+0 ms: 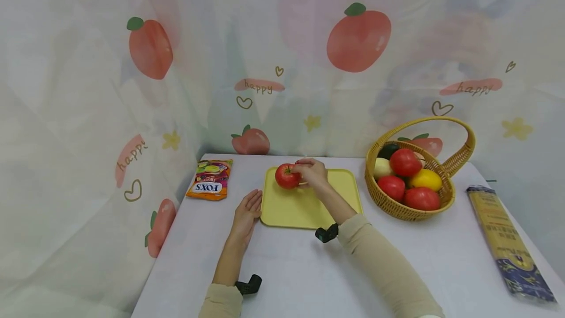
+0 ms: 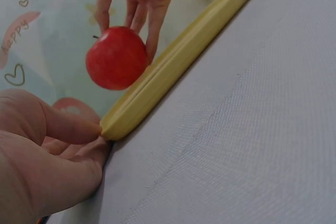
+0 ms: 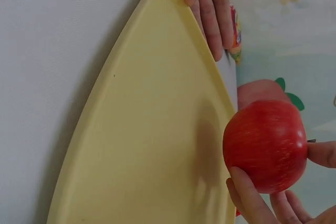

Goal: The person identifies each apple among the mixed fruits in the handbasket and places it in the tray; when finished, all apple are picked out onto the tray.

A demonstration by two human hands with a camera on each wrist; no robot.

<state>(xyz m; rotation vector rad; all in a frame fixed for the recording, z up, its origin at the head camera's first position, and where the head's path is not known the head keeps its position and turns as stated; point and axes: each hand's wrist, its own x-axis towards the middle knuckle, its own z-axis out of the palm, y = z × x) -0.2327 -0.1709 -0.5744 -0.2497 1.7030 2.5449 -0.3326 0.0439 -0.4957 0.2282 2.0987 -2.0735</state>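
Red apple [image 1: 286, 177], mid-frame over the upper-left part of the tray [image 1: 289, 211], pinched in right grip [image 1: 312, 172], left grip [image 1: 247, 212] pinching tray's left edge; slackened hold on glossy skin could drop it rolling.

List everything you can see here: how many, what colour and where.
Table: one, white, below
Tray: one, yellow, mid-table
Apple: one, red, held over the tray
Basket: one, tan wicker, right of the tray
Fruit-like pieces: at least six, red, yellow, pale, dark, in the basket
FOX'S packet: one, orange and purple, left of the tray
Long packet: one, tan and blue, far right
Printed backdrop: pale, red prints, behind
Sleeves: two, beige, on the arms
Wrist devices: two, black, at the wrists
Left hand: one, bare, at the tray's edge
Right hand: one, bare, holding the apple
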